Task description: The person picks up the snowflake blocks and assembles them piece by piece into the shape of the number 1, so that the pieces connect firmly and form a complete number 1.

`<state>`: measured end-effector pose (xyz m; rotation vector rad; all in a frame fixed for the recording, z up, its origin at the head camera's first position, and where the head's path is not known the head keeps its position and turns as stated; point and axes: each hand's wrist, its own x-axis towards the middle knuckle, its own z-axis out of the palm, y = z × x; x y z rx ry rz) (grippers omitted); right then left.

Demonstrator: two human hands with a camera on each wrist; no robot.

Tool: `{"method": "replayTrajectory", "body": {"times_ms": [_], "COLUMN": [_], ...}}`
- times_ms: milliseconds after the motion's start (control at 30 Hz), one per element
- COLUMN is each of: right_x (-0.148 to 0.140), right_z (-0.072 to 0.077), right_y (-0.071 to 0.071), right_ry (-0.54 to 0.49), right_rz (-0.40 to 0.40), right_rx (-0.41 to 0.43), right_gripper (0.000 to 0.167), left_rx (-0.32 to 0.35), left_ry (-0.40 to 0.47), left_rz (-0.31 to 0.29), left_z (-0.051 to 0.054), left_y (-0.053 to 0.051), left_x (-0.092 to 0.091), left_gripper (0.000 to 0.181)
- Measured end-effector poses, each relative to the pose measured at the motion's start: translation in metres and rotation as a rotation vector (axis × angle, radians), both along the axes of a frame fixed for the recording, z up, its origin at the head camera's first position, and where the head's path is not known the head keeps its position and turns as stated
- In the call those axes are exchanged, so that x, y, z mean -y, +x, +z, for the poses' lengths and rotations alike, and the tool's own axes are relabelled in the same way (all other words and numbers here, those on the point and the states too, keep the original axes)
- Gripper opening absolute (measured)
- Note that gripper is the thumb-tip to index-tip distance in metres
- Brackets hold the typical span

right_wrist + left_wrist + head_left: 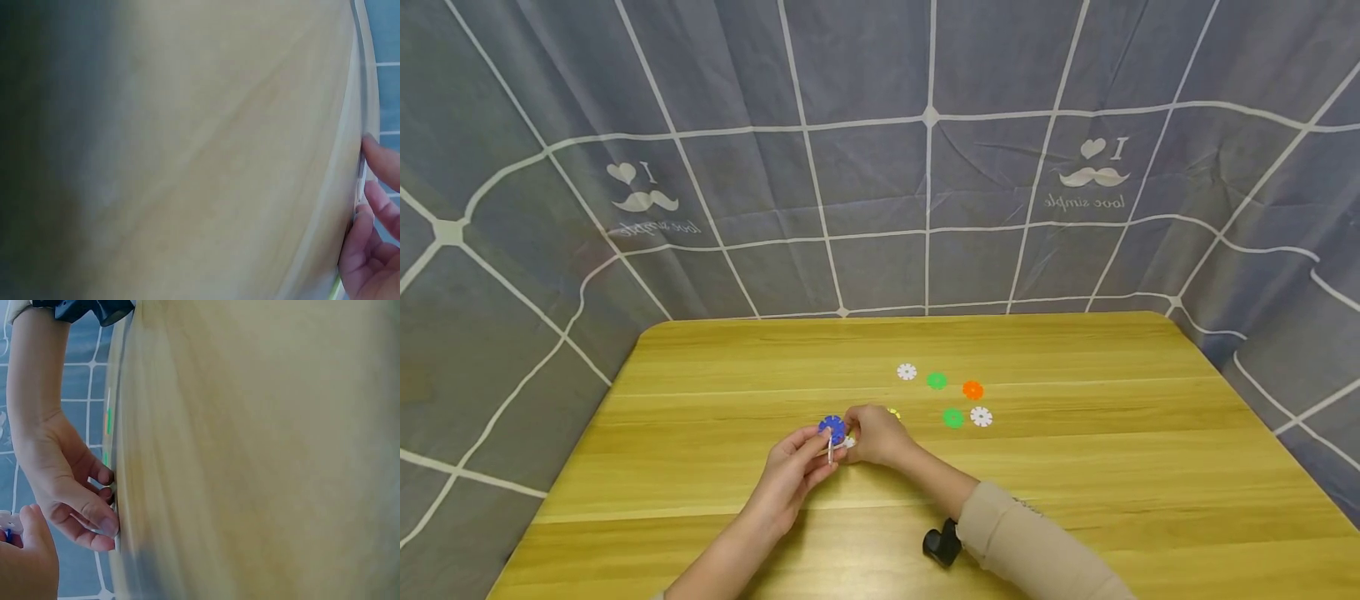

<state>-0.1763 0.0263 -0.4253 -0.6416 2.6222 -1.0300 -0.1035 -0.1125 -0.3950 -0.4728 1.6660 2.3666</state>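
Observation:
In the head view my left hand (790, 477) pinches a blue notched disc (832, 429) joined to a white piece seen edge-on below it. Right beside it, my right hand (876, 435) reaches down with bent fingers at a white disc (849, 442) on the table; its fingertips are partly hidden. A yellow disc (893, 413) shows just behind that hand. From the left wrist view, the right hand (75, 494) has its fingertips at the tabletop, while the left hand (31, 556) holds the white piece (10, 521) with a bit of blue under it.
Beyond the right hand lie a white disc (907, 372), green discs (937, 381) (953, 418), an orange disc (973, 390) and another white disc (981, 417). A black object (942, 543) is by the right sleeve. A grey curtain (880, 183) hangs behind the wooden table (1075, 467).

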Motion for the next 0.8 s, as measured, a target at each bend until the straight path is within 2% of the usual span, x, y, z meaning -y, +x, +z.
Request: {"method": "replayTrajectory", "body": {"times_ms": [200,333,533,800], "right_x": [0.001,-0.002,-0.008,-0.024], "right_z": [0.001,0.002,0.006,0.005], "right_y": [0.001,0.0,-0.002,-0.003], "right_ry": [0.03,0.01,-0.086,-0.196], "right_rz": [-0.006,0.001,0.016,-0.007], "right_rx": [0.018,0.035,0.142,0.298], "right_gripper": [0.03,0.03,0.02,0.009], "left_rx": [-0.004,-0.011,-0.013,0.0], "left_ry": [-0.013,-0.019,-0.018,-0.007], "left_rz": [0.004,-0.001,-0.002,-0.024], "left_z": [0.002,0.003,0.004,0.004], "left_y": [0.0,-0.001,0.0,-0.001], "left_x": [0.0,0.0,-0.001,-0.005], "left_gripper": [0.018,0.018,0.016,0.018]}}
